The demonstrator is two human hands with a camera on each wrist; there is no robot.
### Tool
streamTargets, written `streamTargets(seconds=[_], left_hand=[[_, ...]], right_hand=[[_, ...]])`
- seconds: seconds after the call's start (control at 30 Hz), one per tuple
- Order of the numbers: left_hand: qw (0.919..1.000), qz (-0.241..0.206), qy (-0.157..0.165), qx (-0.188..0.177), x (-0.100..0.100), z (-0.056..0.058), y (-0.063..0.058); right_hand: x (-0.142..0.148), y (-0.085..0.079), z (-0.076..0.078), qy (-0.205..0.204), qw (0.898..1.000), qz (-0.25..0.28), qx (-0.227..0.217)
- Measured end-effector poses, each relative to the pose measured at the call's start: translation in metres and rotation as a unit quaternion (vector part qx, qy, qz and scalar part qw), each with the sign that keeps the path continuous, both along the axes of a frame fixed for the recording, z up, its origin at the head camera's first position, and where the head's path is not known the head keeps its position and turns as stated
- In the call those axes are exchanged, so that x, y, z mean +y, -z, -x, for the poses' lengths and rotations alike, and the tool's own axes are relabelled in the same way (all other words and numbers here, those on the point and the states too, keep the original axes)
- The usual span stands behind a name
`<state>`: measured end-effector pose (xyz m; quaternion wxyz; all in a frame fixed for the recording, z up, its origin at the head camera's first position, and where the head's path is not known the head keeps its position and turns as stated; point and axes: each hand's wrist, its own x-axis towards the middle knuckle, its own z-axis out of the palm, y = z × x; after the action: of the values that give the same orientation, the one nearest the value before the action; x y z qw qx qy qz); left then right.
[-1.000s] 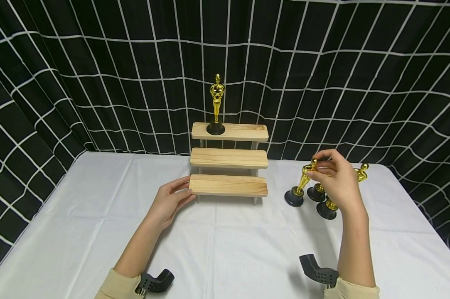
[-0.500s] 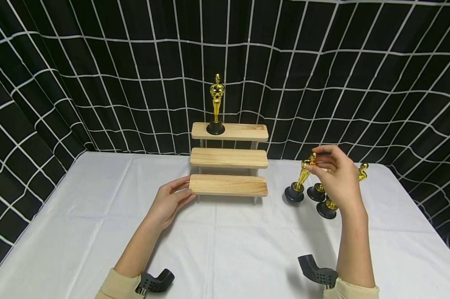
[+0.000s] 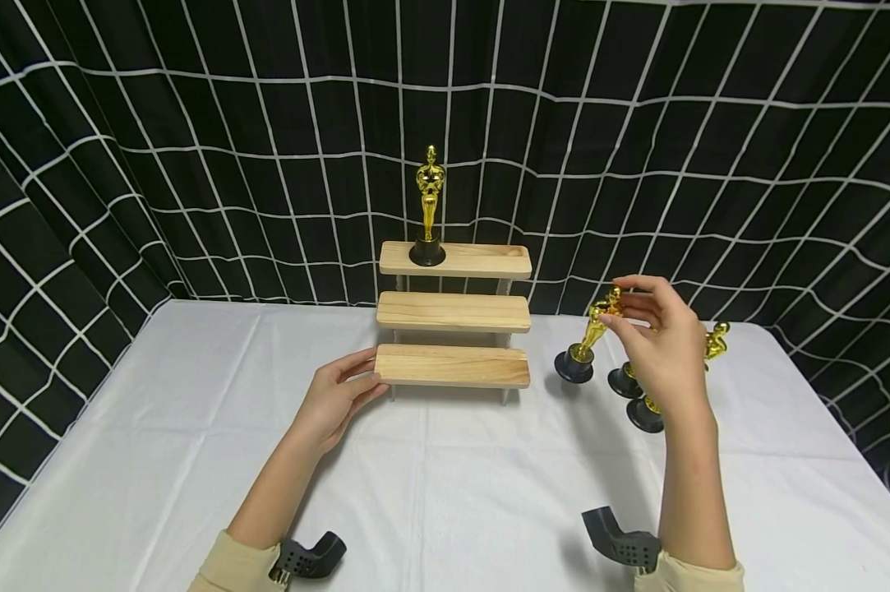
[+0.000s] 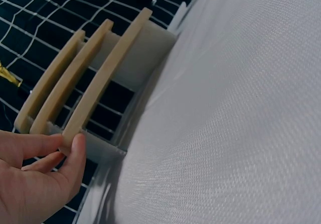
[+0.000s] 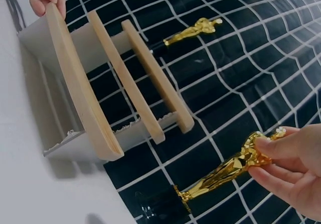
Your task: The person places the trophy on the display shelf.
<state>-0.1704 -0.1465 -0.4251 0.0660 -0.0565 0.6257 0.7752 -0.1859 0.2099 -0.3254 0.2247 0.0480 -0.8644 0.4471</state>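
A gold statuette trophy (image 3: 592, 330) with a round black base is pinched near its head by my right hand (image 3: 665, 349). It tilts, base toward the lower left, and its base hangs over the white cloth. In the right wrist view thumb and fingers grip the trophy's gold upper body (image 5: 251, 153). My left hand (image 3: 338, 400) pinches the left end of the lowest board (image 3: 452, 367) of a three-step wooden shelf. The left wrist view shows the thumb and fingers at that board's end (image 4: 72, 131). Another gold trophy (image 3: 430, 193) stands upright on the top board (image 3: 489, 260), left of its middle.
More gold trophies with black bases (image 3: 644, 415) are on the table at the right, partly hidden behind my right hand. A white cloth (image 3: 445, 501) covers the table. Behind it hangs a black curtain (image 3: 304, 189) with white grid lines.
My right hand has raised the trophy and shifted it slightly left, away from the other trophies. My left hand stays at the shelf.
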Motion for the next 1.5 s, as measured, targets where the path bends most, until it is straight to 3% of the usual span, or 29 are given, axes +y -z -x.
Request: streamTargets(seconds=[0.37,0.77,1.5], left_hand=[[1.0000,0.007,0.001,-0.003,-0.002,0.001,0.000],[1.0000,0.003,-0.002,-0.006,-0.003,0.001,0.003],[1.0000,-0.003,-0.002,0.001,-0.001,0.001,0.001]], right_hand=[[-0.008,-0.004,-0.002,0.022,1.000,0.002,0.012],[-0.022,-0.009,-0.003,-0.003,0.998,0.018,0.060],[-0.036,-0.034,0.007,-0.016,0.997,-0.006,0.081]])
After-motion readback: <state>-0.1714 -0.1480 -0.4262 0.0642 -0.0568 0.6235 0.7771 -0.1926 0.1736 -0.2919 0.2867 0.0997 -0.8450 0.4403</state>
